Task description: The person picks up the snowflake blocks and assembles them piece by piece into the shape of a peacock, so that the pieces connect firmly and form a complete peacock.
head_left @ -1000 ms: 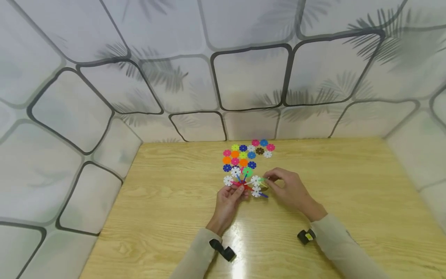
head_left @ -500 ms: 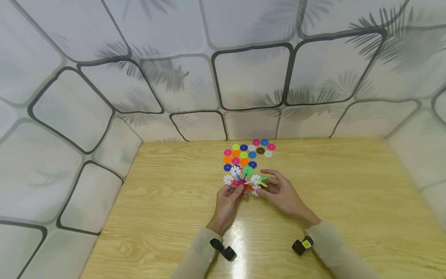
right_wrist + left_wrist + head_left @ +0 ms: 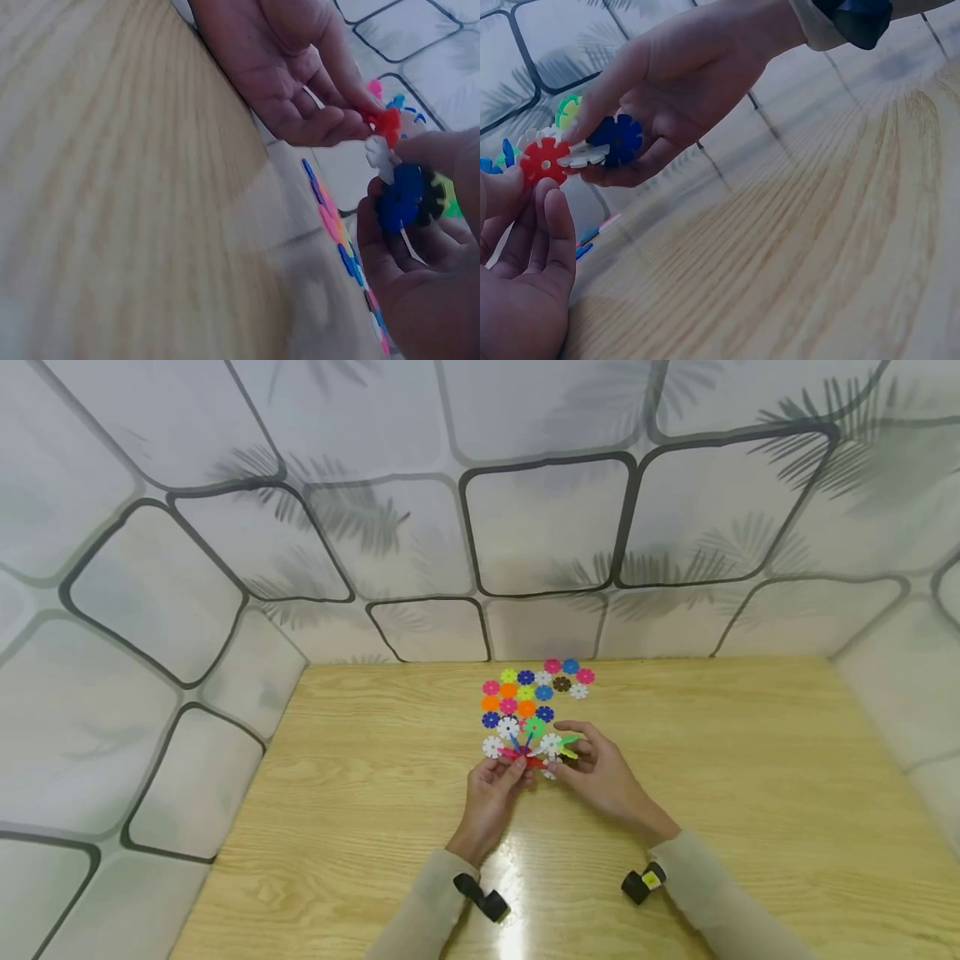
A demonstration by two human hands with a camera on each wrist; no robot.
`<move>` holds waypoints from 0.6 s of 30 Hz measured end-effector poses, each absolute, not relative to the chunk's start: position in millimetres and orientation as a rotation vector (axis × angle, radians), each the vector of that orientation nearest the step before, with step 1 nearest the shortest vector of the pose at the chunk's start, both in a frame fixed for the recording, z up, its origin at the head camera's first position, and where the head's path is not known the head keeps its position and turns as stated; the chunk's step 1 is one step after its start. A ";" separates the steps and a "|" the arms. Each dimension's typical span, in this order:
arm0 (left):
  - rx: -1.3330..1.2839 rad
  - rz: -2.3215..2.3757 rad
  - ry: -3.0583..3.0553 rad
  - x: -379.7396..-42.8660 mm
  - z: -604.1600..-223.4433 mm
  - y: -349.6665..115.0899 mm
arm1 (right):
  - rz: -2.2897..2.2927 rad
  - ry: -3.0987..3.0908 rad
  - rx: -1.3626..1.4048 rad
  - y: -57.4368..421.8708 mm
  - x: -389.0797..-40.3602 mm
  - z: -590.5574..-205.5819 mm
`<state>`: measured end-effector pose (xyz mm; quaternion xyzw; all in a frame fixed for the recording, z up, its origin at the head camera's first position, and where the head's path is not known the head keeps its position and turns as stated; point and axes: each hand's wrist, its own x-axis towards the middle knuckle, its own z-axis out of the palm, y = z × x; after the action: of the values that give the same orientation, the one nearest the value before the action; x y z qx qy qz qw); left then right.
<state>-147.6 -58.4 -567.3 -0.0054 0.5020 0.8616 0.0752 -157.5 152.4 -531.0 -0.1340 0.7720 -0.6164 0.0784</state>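
A joined cluster of slotted plastic snowflake discs is held up between both hands. My left hand (image 3: 491, 802) pinches a red snowflake disc (image 3: 546, 160) at its centre, thumb on top. On the right side of the cluster, my right hand (image 3: 611, 783) pinches a white snowflake disc (image 3: 380, 157), its thumb on it and its fingers curled behind a blue disc (image 3: 624, 140). A green disc (image 3: 534, 727) and a white disc (image 3: 508, 727) stick out at the cluster's far side. Yellow-green pieces (image 3: 567, 750) show near the right fingers.
Loose snowflake discs (image 3: 508, 691) in orange, pink, blue, yellow and white lie in rows behind the hands, on the wooden table (image 3: 360, 793). A patterned wall (image 3: 547, 527) rises at the table's back edge.
My right hand has moved left and toward me, from the green piece at the cluster's right end to the white disc by the blue one. The left hand keeps its grip in place.
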 end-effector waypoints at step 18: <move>-0.102 2.587 1.478 -147.6 -565.4 -59.1 | -0.921 2.896 -0.420 179.5 -242.8 -532.2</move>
<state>-147.6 -59.1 -565.4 -0.0342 0.4941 0.8650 0.0799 -242.8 179.5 -532.2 -0.1369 0.9433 -0.3001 0.0367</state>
